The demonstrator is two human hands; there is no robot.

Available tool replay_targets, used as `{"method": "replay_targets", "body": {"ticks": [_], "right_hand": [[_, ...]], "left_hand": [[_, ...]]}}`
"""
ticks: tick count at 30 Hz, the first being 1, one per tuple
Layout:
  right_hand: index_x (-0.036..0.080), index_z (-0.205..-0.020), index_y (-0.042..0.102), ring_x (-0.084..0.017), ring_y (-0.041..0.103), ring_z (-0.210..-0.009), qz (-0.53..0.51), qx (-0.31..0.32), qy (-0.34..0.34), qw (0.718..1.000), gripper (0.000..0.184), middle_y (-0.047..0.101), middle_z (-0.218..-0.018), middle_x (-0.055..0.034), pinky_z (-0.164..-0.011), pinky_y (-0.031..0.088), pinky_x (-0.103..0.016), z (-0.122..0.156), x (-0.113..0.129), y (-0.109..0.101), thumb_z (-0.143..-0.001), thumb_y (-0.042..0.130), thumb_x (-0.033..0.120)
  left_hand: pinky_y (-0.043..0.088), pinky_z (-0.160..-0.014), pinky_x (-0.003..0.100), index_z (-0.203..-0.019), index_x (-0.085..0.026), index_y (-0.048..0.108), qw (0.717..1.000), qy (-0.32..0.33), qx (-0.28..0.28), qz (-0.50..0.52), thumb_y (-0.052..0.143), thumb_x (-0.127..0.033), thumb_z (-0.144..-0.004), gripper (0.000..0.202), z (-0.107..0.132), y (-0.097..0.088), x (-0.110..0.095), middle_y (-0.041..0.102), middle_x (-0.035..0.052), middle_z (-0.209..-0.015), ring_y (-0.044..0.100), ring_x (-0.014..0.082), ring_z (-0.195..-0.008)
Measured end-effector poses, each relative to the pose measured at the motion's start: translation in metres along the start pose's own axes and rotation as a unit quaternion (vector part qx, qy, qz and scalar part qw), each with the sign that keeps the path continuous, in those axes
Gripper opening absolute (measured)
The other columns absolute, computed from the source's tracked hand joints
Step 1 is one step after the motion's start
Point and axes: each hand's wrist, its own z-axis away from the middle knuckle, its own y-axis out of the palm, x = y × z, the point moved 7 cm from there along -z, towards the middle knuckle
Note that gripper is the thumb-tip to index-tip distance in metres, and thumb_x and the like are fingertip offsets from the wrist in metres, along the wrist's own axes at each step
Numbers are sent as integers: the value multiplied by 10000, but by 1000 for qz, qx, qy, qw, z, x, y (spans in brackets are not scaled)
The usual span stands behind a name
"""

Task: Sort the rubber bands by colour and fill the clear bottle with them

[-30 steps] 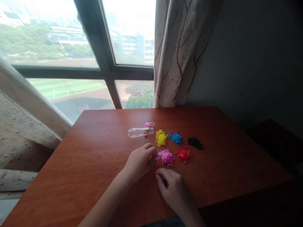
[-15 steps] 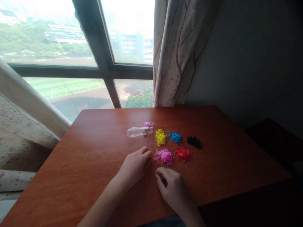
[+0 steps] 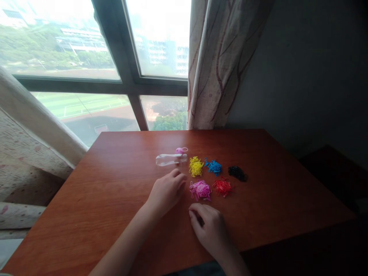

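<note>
My left hand (image 3: 169, 188) hovers just left of a pile of pink looped plastic clips (image 3: 200, 190), below a yellow pile (image 3: 196, 167). Its fingers are loosely bent and look slightly apart, with nothing visible in them, though the tips are soft with blur. On the table's near side rests my right hand (image 3: 208, 224), thumb and index finger pressed together. Whatever lies in that pinch, if anything, is hidden. A red pile (image 3: 223, 186) lies beside the pink one. Behind are blue clips (image 3: 214, 167) and a black pile (image 3: 237, 173).
A clear bottle (image 3: 169, 160) lies on its side beyond my left hand, its neck pointing right. Its pink looped cap (image 3: 181, 150) sits behind the neck. The brown wooden table (image 3: 94, 199) reaches to a window, with curtains (image 3: 215, 69) on both sides.
My left hand has moved away from me, off the edge of the pink pile. The pink clip at its fingertips no longer shows there. The right hand has stayed put.
</note>
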Motion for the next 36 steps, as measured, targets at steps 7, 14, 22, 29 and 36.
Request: {"method": "replay_targets", "body": {"ticks": [7, 14, 22, 29, 36], "right_hand": [[224, -885, 633, -150, 613, -671, 11, -9, -6, 1000, 151, 657, -726, 12, -648, 373, -252, -1, 3, -2, -901, 504, 147], [221, -879, 632, -154, 610, -653, 19, -12, -12, 1000, 155, 654, -709, 4, -631, 380, -255, -2, 5, -4, -907, 496, 150], [219, -897, 633, -157, 624, -675, 13, -9, -9, 1000, 153, 667, -736, -4, -645, 396, -249, -1, 4, -3, -907, 495, 151], [216, -890, 640, -151, 623, -659, 12, -14, -12, 1000, 156, 665, -721, -2, -638, 403, -243, -2, 4, -3, -907, 499, 152], [219, -896, 642, -153, 625, -663, 15, -11, -10, 1000, 155, 668, -728, -1, -646, 407, -248, -1, 3, -3, -904, 503, 149]], "left_hand": [[416, -650, 277, -954, -236, 574, 994, -109, -8, -18, 465, -327, -937, 144, 12, -4, 31, 642, 28, -1038, 656, 192, -863], [422, -632, 287, -900, -212, 545, 991, -124, 30, -43, 477, -358, -922, 163, 11, 2, 24, 624, 59, -1030, 648, 213, -856], [437, -658, 302, -909, -209, 553, 995, -81, 26, -49, 392, -274, -960, 181, 10, 11, 19, 613, 62, -995, 651, 217, -822], [418, -624, 291, -1014, -220, 534, 996, -84, 3, -44, 391, -282, -966, 163, 12, 7, 22, 614, 53, -1044, 664, 215, -843], [403, -611, 269, -915, -220, 552, 995, -81, 15, -48, 381, -288, -978, 194, 10, 5, 25, 595, 46, -1024, 655, 188, -821]]}}
